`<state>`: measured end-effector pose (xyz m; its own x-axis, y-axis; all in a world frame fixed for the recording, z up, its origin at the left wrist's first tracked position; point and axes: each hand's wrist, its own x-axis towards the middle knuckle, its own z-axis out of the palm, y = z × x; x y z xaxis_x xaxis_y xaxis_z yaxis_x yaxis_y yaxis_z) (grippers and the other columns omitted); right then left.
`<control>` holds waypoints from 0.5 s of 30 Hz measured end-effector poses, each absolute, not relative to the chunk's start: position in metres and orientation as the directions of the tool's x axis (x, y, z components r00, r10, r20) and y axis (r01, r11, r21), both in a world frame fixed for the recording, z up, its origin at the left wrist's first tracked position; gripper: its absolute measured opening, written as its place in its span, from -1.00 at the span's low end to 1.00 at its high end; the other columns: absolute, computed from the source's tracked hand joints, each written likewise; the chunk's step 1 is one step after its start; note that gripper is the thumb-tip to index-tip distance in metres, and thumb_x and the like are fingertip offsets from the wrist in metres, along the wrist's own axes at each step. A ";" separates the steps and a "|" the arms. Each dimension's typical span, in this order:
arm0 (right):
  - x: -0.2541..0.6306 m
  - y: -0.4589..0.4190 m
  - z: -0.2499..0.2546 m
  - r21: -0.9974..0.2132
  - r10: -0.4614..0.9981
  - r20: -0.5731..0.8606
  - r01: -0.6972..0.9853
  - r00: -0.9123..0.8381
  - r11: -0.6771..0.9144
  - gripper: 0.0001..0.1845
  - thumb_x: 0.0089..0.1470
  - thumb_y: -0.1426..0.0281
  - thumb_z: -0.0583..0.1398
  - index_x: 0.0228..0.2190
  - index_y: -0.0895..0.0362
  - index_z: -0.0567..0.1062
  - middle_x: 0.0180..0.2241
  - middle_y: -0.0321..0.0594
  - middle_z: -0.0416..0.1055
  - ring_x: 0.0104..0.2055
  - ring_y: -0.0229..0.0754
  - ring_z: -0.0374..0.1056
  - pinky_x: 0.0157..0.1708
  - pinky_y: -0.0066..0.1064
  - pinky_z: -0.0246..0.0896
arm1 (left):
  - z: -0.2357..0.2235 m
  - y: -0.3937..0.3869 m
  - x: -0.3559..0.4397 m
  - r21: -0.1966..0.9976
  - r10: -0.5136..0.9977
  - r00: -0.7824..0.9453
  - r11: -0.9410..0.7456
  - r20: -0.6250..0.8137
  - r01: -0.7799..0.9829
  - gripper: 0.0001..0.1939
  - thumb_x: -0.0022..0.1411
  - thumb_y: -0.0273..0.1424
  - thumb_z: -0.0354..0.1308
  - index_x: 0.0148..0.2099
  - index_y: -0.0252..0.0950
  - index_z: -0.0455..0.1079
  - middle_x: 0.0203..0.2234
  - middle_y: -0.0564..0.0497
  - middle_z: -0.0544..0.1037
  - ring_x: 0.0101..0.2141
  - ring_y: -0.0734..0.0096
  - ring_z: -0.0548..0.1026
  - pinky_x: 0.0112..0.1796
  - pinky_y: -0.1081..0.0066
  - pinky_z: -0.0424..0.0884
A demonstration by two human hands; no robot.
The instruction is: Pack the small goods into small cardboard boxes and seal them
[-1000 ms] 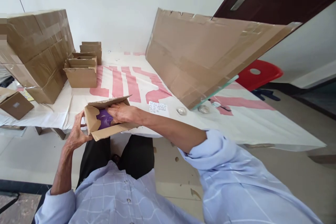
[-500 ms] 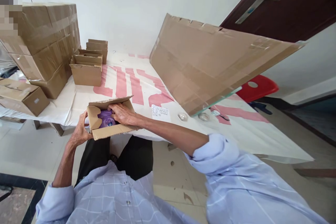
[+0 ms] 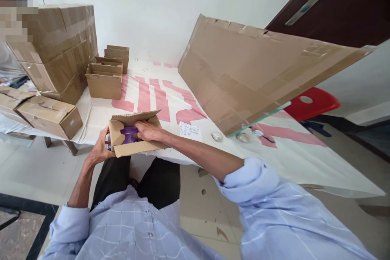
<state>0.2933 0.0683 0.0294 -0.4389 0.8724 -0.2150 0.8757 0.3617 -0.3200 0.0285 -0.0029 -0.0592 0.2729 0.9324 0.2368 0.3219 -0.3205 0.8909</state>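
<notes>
An open cardboard box [image 3: 134, 148] is held tilted at the table's front edge, its flaps up. My left hand [image 3: 101, 148] grips the box's left end, thumb at the lower corner and fingers around the side. Inside the box lies a purple plastic packet [image 3: 129, 134], partly covered by the flaps. My right hand [image 3: 148, 131] reaches into the box from the right with curled fingers on the packet; its fingertips are partly hidden.
Several open cartons [image 3: 104, 83] stand behind, beside a tall stack of taped boxes [image 3: 68, 44]. Closed boxes [image 3: 50, 115] line the left table edge. A large cardboard panel [image 3: 243, 69] leans at right. A sticker sheet [image 3: 189, 130] and tape rolls [image 3: 217, 136] lie in front of it.
The closed box at the left has slid right along the table edge, and another box now shows behind it. My right hand has pressed slightly deeper onto the purple packet.
</notes>
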 end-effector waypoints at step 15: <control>0.300 0.052 0.046 -0.346 0.829 0.200 0.754 -0.522 0.558 -0.73 0.21 0.57 0.15 -0.22 0.09 0.63 -0.26 -0.18 0.65 -0.21 -0.07 0.47 -0.20 -0.31 0.12 | -0.063 0.009 0.027 0.907 0.940 0.262 -0.294 0.218 0.300 0.36 -0.07 -0.13 0.66 0.66 -0.18 0.07 0.48 -0.39 0.27 0.46 -0.45 0.34 0.13 -0.04 0.66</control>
<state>0.2997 0.0518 0.0464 -0.5223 0.8291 0.1996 0.7540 0.5583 -0.3460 0.0269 0.0091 -0.0629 0.2619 0.9401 0.2181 0.3001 -0.2942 0.9074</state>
